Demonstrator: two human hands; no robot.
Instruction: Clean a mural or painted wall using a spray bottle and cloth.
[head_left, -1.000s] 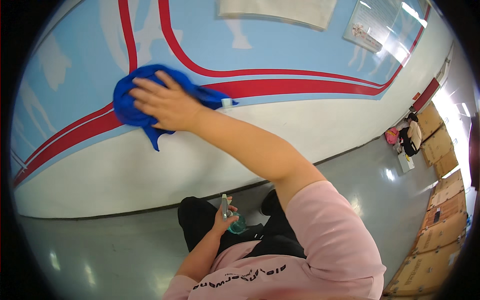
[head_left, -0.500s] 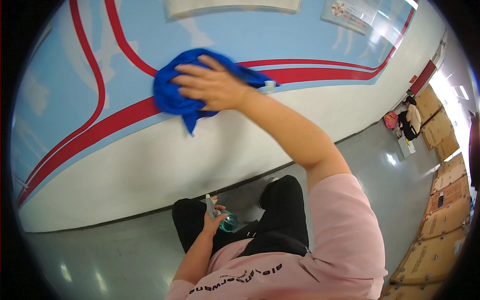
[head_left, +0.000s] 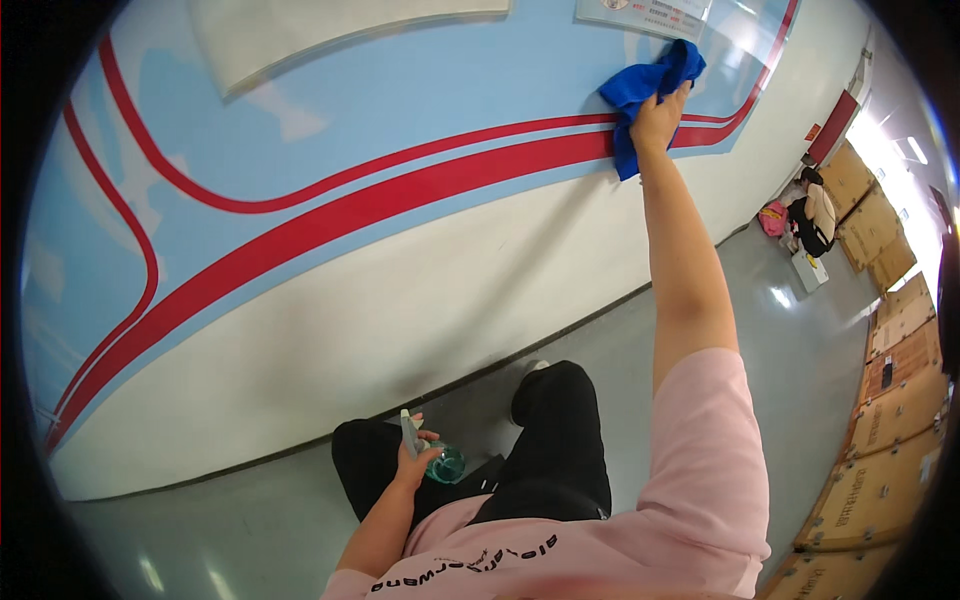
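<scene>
With my right arm stretched out, my right hand (head_left: pixel 659 118) presses a bunched blue cloth (head_left: pixel 640 88) against the wall graphic (head_left: pixel 420 110). That graphic is light blue with curving red stripes, and the cloth covers part of the stripes toward its right end. Low down by my thigh, my left hand (head_left: pixel 418 460) is closed around a spray bottle (head_left: pixel 447 466) with a clear green body and a pale trigger head. Some of the left fingers are hidden behind the bottle.
A white panel (head_left: pixel 350 30) and a clear sign holder (head_left: pixel 648 14) are fixed to the wall above. Wooden crates (head_left: pixel 860 490) line the right side. Farther off, a person (head_left: pixel 815 215) crouches beside a pink bag (head_left: pixel 772 218) and a white box (head_left: pixel 810 270).
My right hand has swept the blue cloth across the wall to the right and slightly up, straightening the arm. My left hand keeps the spray bottle near my thigh.
</scene>
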